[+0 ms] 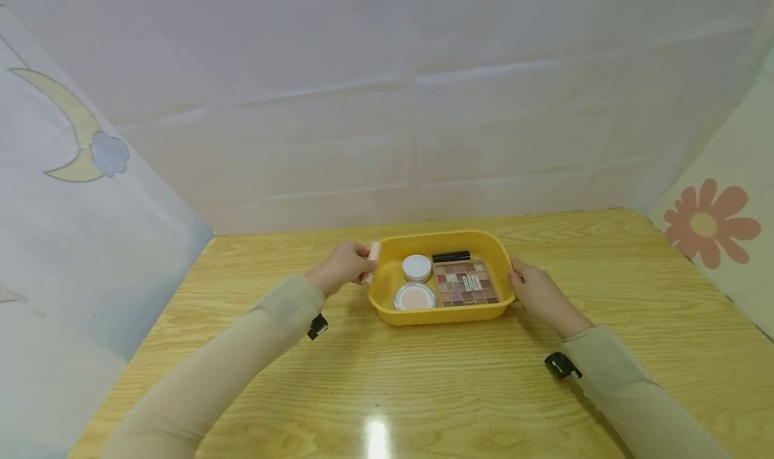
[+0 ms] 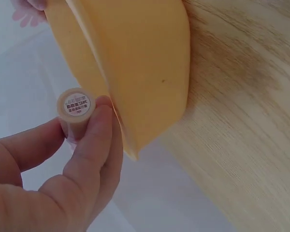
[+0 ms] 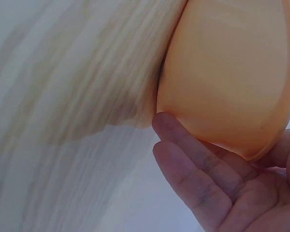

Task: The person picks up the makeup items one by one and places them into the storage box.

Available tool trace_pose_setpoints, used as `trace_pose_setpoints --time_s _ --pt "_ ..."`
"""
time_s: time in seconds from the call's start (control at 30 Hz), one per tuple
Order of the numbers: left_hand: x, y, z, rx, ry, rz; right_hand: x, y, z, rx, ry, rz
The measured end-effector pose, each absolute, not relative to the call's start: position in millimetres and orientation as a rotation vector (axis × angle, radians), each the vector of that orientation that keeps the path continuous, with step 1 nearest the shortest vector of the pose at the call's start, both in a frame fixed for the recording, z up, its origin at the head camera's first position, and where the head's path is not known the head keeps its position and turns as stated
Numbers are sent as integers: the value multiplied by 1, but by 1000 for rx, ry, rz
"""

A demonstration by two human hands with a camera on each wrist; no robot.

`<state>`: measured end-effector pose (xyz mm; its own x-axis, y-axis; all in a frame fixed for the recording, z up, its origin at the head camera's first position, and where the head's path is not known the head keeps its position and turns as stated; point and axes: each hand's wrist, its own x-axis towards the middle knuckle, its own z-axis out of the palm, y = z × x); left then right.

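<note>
A yellow plastic basket (image 1: 444,317) stands on the wooden table. Between thumb and fingers my left hand (image 1: 343,267) pinches a beige lipstick tube (image 2: 76,112), its labelled end facing the left wrist camera. The tube is at the basket's left rim, with the fingertips right against the wall. My right hand (image 1: 538,294) grips the right rim; in the right wrist view its thumb is at the edge and its fingers lie along the outer wall. Inside sit an eyeshadow palette (image 1: 467,284), a round compact (image 1: 415,297), a white-lidded round case (image 1: 416,267) and a black tube (image 1: 451,257).
The wood-grain table (image 1: 338,385) extends around the basket on all sides. A pale cloth backdrop (image 1: 375,143) hangs behind the table's far edge, with a moon print at the left and a flower print (image 1: 707,224) at the right.
</note>
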<state>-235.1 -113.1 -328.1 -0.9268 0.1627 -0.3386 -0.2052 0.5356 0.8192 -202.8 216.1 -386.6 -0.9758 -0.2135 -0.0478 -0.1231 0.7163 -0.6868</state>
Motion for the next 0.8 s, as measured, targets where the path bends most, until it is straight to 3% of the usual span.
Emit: trace_pose_setpoints --time_s 0.8 --pt "-254 -84 -321 -70 2375 1203 -201 218 -386 -258 2791 -1104"
